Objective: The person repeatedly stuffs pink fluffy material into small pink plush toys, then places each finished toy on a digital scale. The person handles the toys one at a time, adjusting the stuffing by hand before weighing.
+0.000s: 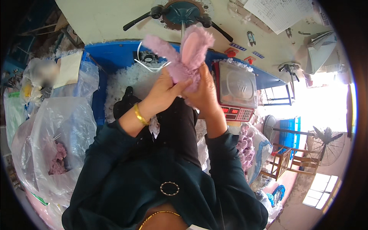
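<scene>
Clasping a pink plush (183, 71) just left of the scale (237, 85), with left grip (165, 90) and right grip (203, 91) both closed around the lower part, ears away from the body. Seems to be shaping or feeling the filling; likely calls next for gentle, even squeezing and a turn to check firmness. Has a bag of pink pieces (245, 147) on the near side of the scale, and white stuffing (120, 81) in a blue bin (111, 51) to its left. Faces a nozzle machine (183, 11) on the desk (103, 19), beyond the scale.
</scene>
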{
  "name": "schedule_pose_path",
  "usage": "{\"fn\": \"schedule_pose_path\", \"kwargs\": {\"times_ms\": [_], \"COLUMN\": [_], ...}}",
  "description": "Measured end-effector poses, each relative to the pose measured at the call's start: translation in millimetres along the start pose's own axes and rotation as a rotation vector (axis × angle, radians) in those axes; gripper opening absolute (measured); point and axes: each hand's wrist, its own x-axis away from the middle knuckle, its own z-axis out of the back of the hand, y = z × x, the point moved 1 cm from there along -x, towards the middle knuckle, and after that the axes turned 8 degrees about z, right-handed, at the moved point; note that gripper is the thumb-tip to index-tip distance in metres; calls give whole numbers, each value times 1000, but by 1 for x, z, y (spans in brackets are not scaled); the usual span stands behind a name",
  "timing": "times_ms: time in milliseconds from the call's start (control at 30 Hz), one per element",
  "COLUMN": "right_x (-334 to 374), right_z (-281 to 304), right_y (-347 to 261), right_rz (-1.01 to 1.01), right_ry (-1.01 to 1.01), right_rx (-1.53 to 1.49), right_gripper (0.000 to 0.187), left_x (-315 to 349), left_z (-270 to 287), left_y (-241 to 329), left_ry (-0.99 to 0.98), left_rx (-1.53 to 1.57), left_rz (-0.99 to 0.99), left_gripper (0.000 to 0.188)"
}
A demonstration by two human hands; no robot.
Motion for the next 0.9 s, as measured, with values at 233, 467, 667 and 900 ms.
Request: {"fn": "schedule_pose_path", "kwargs": {"times_ms": [233,467,667,900], "right_x": [-1,5,-63,-37], "right_z": [-30,-9,-10,-16], "right_y": [-8,-27,16,1], "right_rz": [16,-201,-430,-401], "right_ry": [94,45,185,258], "right_rx": [275,-202,-769,-755], "right_gripper": [67,65,57,60], "left_x": [-2,17,-63,-30], "left_z": [26,26,41,34], "left_y": [-18,31,39,39], "left_ry": [-26,-180,-68,-107], "left_rx": [167,149,-77,-74], "left_rz": [68,255,251,252], "left_gripper": [55,61,56,61]}}
